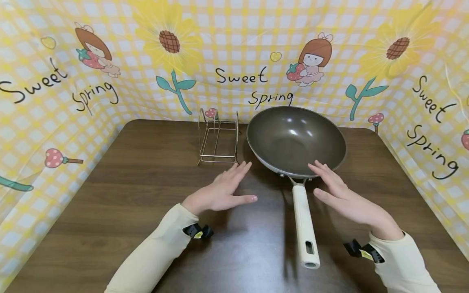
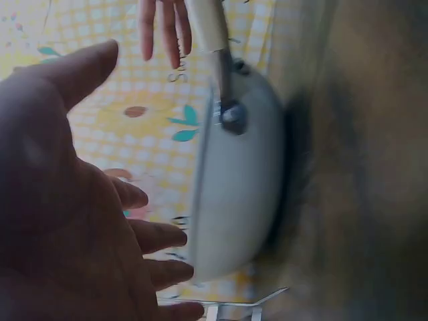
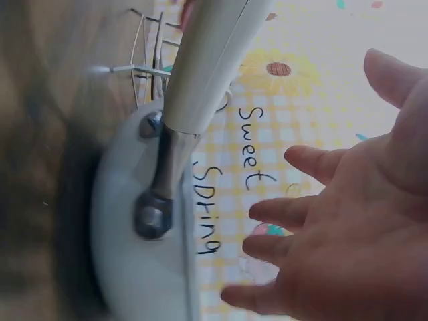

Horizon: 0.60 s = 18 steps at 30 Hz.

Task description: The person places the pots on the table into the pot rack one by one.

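Note:
A dark-lined wok [image 1: 293, 138] with a white outside [image 2: 237, 180] rests on the table, its cream handle [image 1: 305, 224] pointing toward me. To its left stands a gold wire rack [image 1: 218, 156]. My left hand [image 1: 220, 189] hovers in front of the rack, fingers straight and thumb spread, holding nothing. Right of the handle, my right hand [image 1: 344, 197] is held with fingers extended and apart from the handle. Its fingertips overlap the wok's near rim in the head view, while the right wrist view shows a gap between those fingers and the wok.
The brown wooden table [image 1: 128, 195] is bordered at the back and both sides by a yellow checked cloth [image 1: 234, 40] with printed sunflowers and lettering. The rack and wok stand near the back edge, close to each other. Small black devices [image 1: 198, 231] are strapped at both wrists.

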Available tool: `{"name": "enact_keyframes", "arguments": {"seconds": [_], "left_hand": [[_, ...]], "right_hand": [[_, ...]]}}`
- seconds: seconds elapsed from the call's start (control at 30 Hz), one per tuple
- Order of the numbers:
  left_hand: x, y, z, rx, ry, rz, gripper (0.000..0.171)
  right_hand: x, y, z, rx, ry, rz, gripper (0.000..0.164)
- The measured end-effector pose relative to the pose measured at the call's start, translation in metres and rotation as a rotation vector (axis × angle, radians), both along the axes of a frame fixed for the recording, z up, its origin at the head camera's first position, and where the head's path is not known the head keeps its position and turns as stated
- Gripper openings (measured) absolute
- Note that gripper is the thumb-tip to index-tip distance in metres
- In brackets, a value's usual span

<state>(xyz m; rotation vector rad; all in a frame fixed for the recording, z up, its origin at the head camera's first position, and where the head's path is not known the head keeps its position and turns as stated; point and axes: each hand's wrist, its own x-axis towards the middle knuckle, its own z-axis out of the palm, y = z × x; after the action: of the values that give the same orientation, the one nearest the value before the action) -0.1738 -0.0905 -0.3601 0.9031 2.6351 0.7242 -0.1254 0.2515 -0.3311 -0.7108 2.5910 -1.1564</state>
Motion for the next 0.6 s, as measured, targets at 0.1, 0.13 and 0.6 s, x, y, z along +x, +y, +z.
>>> {"name": "enact_keyframes", "arguments": {"seconds": [0.1, 0.13, 0.6], "left_hand": [[-0.003, 0.001, -0.007, 0.08, -0.121, -0.051, 0.092], [-0.003, 0.001, -0.009, 0.115, -0.162, -0.067, 0.091], [0.025, 0.038, -0.041, 0.587, -0.861, -0.166, 0.062]], "right_hand": [[0.004, 0.007, -0.005, -0.095, -0.087, 0.045, 0.06], [0.005, 0.009, -0.007, -0.112, -0.106, 0.055, 0.059], [-0.004, 0.028, -0.052, -0.632, -0.32, 0.339, 0.05]]}}
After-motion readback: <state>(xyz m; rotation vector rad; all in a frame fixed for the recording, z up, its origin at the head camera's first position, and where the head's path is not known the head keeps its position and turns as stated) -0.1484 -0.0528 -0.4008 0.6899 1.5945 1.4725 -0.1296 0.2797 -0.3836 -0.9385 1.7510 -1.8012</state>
